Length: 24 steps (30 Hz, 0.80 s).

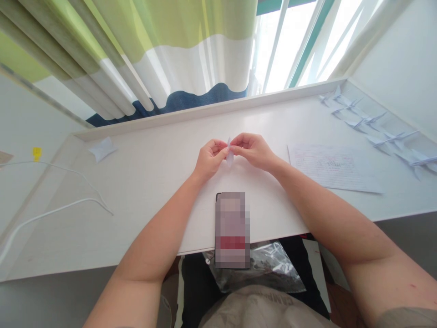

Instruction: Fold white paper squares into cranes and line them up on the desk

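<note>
Above the middle of the white table, a small folded piece of white paper (230,159) is pinched between my two hands. My left hand (210,157) grips its left side with thumb and fingertips. From the right, my right hand (253,148) pinches the same paper, its fingers closed. The paper stands roughly upright and narrows to points at top and bottom; its finer folds are partly hidden by my fingers. A phone (232,230) with a blurred-out screen lies below my hands at the table's front edge.
Several folded paper cranes (362,120) line the table's right side, beside a printed sheet (334,167). A folded white paper (102,149) lies at the far left. A white cable (58,210) crosses the left end. Clear plastic (273,266) rests on my lap.
</note>
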Available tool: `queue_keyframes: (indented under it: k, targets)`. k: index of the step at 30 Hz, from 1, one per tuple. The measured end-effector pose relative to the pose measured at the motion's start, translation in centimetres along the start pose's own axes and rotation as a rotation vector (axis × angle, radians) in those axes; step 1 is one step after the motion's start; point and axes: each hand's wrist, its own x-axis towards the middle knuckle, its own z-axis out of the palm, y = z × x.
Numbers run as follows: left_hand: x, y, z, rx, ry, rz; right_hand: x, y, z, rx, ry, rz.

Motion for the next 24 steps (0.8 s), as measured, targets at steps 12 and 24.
queue_keyframes:
  k: [12,24]
  targets:
    - [-0.03,0.03,0.07,-0.101,-0.044,-0.059,0.14,0.25,-0.24,0.060,0.046,-0.033]
    - [0.21,0.02,-0.11,-0.069,0.045,-0.043,0.13,0.23,-0.35,-0.037,-0.034,0.019]
